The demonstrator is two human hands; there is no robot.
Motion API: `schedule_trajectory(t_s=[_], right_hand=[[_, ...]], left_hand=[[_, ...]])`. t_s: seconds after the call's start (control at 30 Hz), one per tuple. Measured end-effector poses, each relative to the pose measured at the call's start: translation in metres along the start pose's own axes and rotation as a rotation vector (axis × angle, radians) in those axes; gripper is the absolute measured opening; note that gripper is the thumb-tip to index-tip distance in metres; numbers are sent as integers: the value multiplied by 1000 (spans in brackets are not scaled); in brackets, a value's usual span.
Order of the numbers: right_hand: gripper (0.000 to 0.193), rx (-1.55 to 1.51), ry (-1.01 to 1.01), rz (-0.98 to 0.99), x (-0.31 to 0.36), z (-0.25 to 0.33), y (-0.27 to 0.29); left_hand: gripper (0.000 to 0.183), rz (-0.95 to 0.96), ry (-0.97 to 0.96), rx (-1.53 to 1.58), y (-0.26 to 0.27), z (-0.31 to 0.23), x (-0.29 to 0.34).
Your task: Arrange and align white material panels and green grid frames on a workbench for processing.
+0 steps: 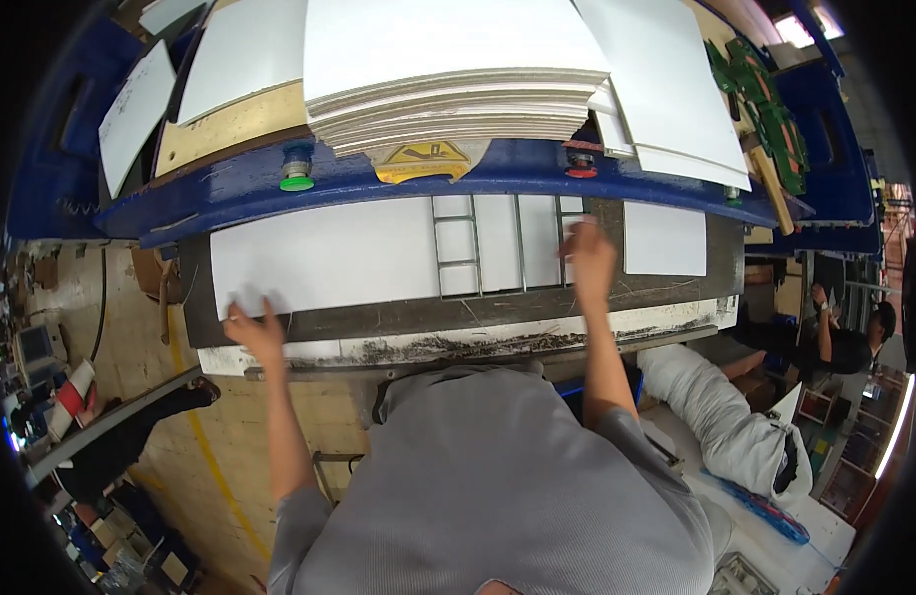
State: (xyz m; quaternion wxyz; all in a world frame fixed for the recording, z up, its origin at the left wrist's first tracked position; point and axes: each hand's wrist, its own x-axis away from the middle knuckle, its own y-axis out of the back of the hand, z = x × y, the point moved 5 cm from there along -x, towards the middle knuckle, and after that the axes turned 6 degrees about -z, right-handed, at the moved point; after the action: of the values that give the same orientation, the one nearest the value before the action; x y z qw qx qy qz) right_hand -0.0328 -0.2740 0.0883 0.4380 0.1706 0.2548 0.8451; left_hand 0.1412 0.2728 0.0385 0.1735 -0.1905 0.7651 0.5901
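Observation:
A long white sheet of board (pixel 324 253) lies on a dark bed in front of me. My left hand (pixel 257 332) is at its near left corner, with thumb and fingers apart over the edge. Thin dark metal strips (pixel 458 248), set in a ladder-like pattern, show at the sheet's right part. Beside the rightmost strips is my right hand (pixel 589 260), its fingers pointing left and smeared by motion. Whether it grips anything is not visible. Another white piece (pixel 666 240) lies to the right of that hand.
A blue machine beam (pixel 408 193) crosses beyond the bed, with a green button (pixel 296 182) and a red button (pixel 581 171). Stacked white boards (pixel 458 104) rest above it. Green parts (pixel 765 99) sit far right. A co-worker (pixel 845 337) is at the right.

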Motion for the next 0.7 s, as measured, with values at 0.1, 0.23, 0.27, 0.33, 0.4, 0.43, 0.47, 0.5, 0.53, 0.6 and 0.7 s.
schedule_trajectory(t_s=[0.1,0.23,0.27,0.33,0.4,0.43,0.47,0.5,0.53,0.6,0.7], right_hand=[[38,-349,-66,-604,-61,-69,105],[54,-352,-6,-1126,-142,-72,202],[56,-422,-17,-1150,-163,-61,207],[61,-509,119,-1178,-219,-53,243],[62,-318,34,-1256,-219,-42,245],[60,-552,27,-1161,-213,-36,226],[59,-776,14,-1058,-202,-33,209],[60,-983,1,-858,-180,-17,185],[61,-1015,-40,-766,-160,-17,178],[65,-542,-22,-643,-120,-45,159],[40,61,277,-292,-24,-71,67]], left_hand=[[14,353,-54,578,5,-112,68],[12,481,-168,650,-12,-169,133],[15,384,-221,601,-17,-178,131],[21,301,-274,581,-36,-205,120],[22,256,-280,560,-38,-216,109],[22,227,-283,525,-34,-212,104],[22,264,-272,471,-35,-209,101],[22,248,-238,446,-27,-200,96],[22,286,-279,504,-19,-204,88],[24,344,-386,550,-9,-213,69],[27,357,-437,572,-8,-234,45]])
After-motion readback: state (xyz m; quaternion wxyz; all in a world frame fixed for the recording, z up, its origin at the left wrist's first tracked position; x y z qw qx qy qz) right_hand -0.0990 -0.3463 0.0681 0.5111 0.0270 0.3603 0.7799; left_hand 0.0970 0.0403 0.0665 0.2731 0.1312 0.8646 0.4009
